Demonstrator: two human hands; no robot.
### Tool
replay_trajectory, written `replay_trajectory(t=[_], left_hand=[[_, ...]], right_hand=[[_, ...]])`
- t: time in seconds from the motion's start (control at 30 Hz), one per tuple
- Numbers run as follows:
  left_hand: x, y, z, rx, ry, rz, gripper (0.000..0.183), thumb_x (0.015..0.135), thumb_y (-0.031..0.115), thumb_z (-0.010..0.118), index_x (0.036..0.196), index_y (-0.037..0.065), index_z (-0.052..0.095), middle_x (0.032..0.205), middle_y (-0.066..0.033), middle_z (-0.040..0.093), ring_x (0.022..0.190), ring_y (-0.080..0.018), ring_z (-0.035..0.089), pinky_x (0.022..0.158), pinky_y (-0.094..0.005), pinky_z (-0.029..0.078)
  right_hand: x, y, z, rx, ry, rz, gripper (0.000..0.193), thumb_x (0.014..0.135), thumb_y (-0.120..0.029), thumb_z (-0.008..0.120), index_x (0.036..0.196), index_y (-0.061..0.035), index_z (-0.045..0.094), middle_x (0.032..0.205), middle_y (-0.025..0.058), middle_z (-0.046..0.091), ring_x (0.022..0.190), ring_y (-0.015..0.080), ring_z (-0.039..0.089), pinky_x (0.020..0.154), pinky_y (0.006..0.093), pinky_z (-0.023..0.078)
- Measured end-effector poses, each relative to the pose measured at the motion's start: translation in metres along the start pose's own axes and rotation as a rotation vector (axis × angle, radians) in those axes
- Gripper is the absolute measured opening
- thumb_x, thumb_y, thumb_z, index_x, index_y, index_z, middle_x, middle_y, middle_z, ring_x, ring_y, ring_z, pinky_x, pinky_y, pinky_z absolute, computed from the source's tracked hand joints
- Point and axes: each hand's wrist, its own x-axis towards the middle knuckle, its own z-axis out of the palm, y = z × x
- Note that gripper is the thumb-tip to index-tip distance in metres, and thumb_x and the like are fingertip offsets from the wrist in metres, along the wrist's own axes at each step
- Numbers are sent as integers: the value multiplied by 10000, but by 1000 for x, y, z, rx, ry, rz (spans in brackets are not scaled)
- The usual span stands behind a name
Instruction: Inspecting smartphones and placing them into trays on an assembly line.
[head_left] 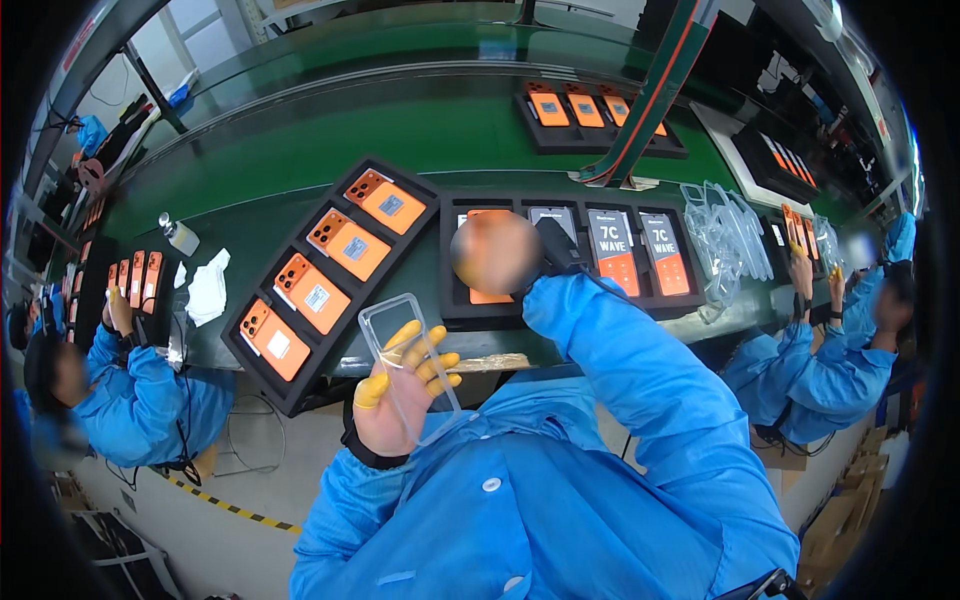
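the left hand [398, 400], wearing yellow finger cots, is gripping a clear phone case [408, 362], fingers curling over its face and thumb behind its lower edge, holding it up in front of the blue smock. the right hand [497, 254] is reaching out over a black tray [570, 300] of phones lying screen up; it is blurred, so i cannot tell its grip. just left is lying a second black tray [262, 368] holding 4 orange phones [312, 294] on the green conveyor [400, 130].
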Motion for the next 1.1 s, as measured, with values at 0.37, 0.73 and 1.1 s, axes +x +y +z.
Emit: replay_trajectory(t=[0.37, 0.73, 1.1], left_hand=[[-2, -3, -5, 37, 42, 8, 866, 859, 427, 742, 1506, 85, 277, 1335, -165, 512, 1029, -253, 630, 837, -368, 536], [-12, -27, 3, 334, 34, -187, 360, 963, 154, 630, 1286, 95, 483, 856, -61, 611, 721, -178, 601, 649, -320, 508], [22, -17, 27, 266, 312, -73, 310, 1005, 123, 524, 1312, 148, 486, 1273, -113, 586, 1103, -259, 618, 869, -428, 535]], right_hand=[[1, -4, -20, 125, -59, -1, 578, 752, -513, 701, 1000, 9, 708, 943, 217, 705, 865, 358, 701, 764, 438, 547], [-14, 72, -20, 753, -28, 119, 338, 859, -203, 629, 1053, 68, 681, 922, 237, 702, 855, 325, 699, 782, 387, 543], [-79, 96, -22, 1741, 30, -51, 466, 907, 63, 510, 1367, 53, 437, 1052, 86, 653, 875, 107, 616, 753, 232, 495]])
